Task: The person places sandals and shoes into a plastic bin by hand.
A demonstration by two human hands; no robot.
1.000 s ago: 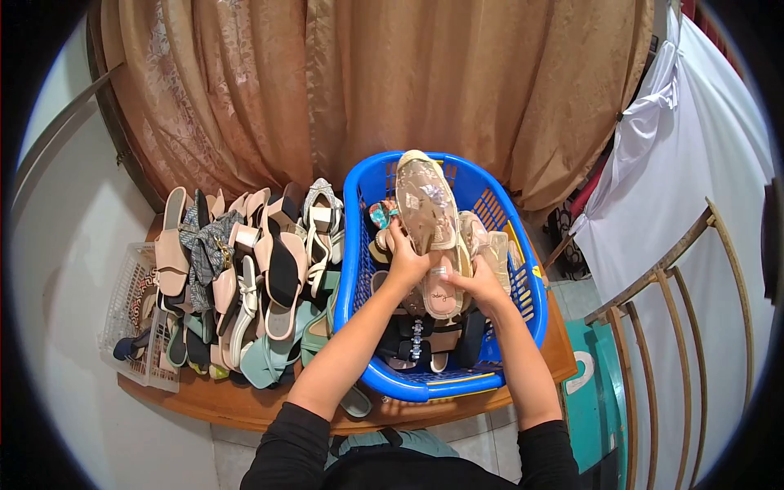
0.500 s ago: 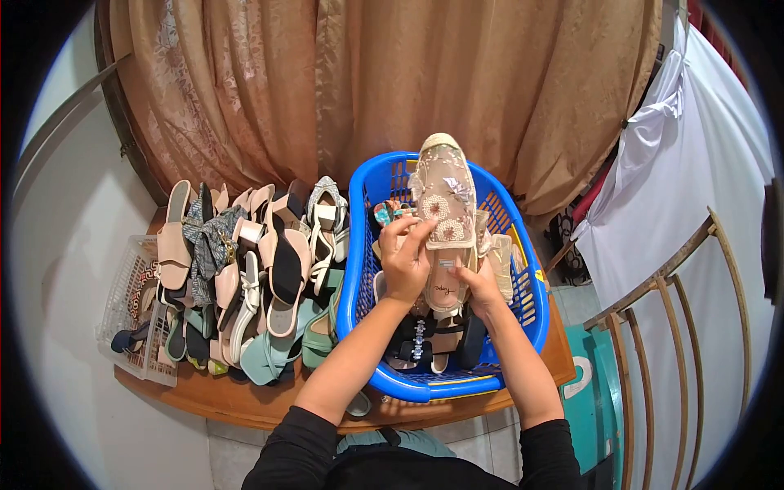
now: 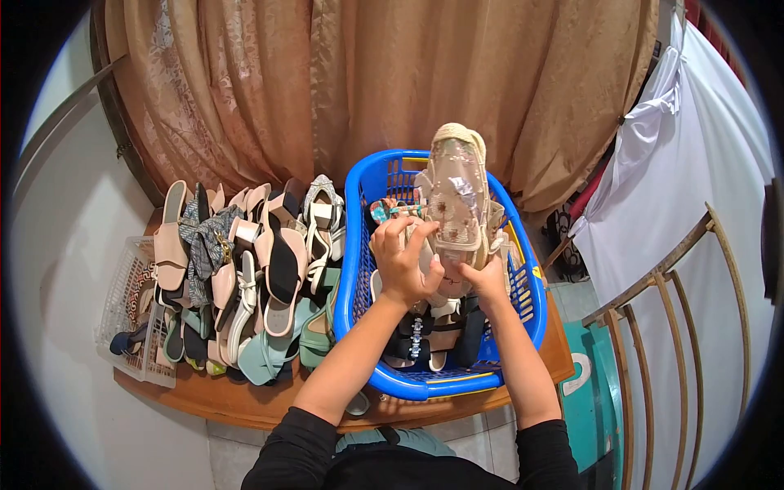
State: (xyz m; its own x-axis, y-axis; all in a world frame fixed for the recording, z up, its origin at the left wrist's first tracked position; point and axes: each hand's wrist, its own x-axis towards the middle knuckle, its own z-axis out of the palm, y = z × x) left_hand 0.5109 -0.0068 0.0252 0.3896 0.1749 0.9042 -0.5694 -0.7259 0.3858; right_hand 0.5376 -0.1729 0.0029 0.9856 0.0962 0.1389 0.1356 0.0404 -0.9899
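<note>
Above the blue basket [image 3: 349,286], a beige embroidered shoe [image 3: 459,192] is held toe up, with another beige shoe's rim showing behind it. My right hand [image 3: 486,282] grips its heel end, thumb on the insole. My left hand [image 3: 402,261] is at the shoe's left side, its fingers spread and bent, index fingertip near the edge of the upper; whether it holds anything is unclear. Under the hands, the basket holds more footwear, among it a black sandal with a jewelled strap [image 3: 416,339].
A heap of sandals and heels [image 3: 282,269] covers the wooden table [image 3: 220,400] to the left, beside a white plastic basket [image 3: 114,327]. Brown curtains hang behind. At the right stand a wooden rack [image 3: 663,327] and a teal object [image 3: 590,400].
The beige shoe has tilted and shifted slightly right, and a second rim now shows behind it. My left hand's fingers have spread and moved off the front decoration.
</note>
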